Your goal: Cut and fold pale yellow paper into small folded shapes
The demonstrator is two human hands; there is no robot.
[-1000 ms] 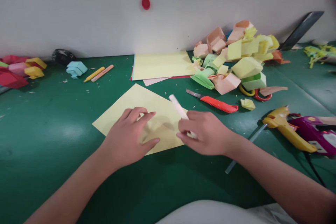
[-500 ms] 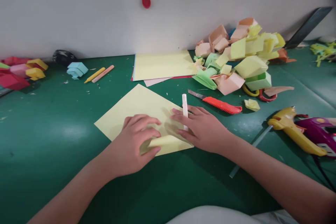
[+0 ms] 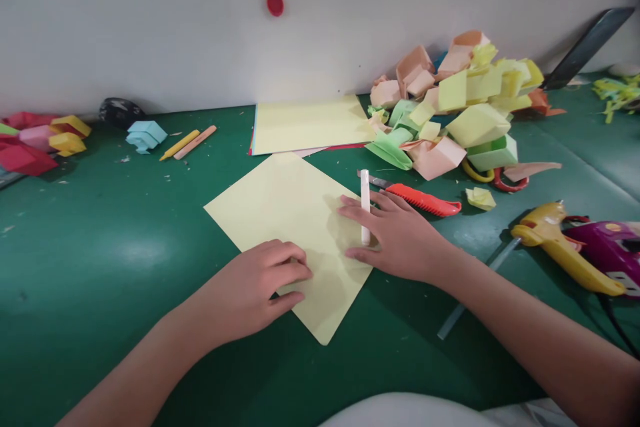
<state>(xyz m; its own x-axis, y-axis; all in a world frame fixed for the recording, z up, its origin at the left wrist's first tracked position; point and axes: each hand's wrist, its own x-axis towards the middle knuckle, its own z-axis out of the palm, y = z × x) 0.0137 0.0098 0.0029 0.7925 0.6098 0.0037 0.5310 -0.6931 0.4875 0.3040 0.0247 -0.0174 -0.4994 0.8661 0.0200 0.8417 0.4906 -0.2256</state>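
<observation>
A pale yellow square sheet (image 3: 285,207) lies flat on the green table, turned with one corner toward me. My left hand (image 3: 265,287) rests over its lower left edge, fingers slightly curled and apart, holding nothing. On the sheet's right corner is my right hand (image 3: 395,233), which has a white stick (image 3: 365,207) between its fingers, pointing up and away from me. Just beyond that hand lies a red-handled cutter (image 3: 425,200), its blade partly behind the stick.
Yellow paper stack (image 3: 310,125) by the wall. Folded paper pieces (image 3: 480,123) and scissors (image 3: 510,183) at back right; glue gun (image 3: 575,250) at right. Yellow and orange paper rolls (image 3: 181,145), a blue folded piece (image 3: 146,136) and a black roll (image 3: 120,111) at back left.
The sheet's near corner, curled up under my left hand before, now lies flat. The sheet has turned and shifted right. My left hand has lowered; my right hand moved slightly right with the stick.
</observation>
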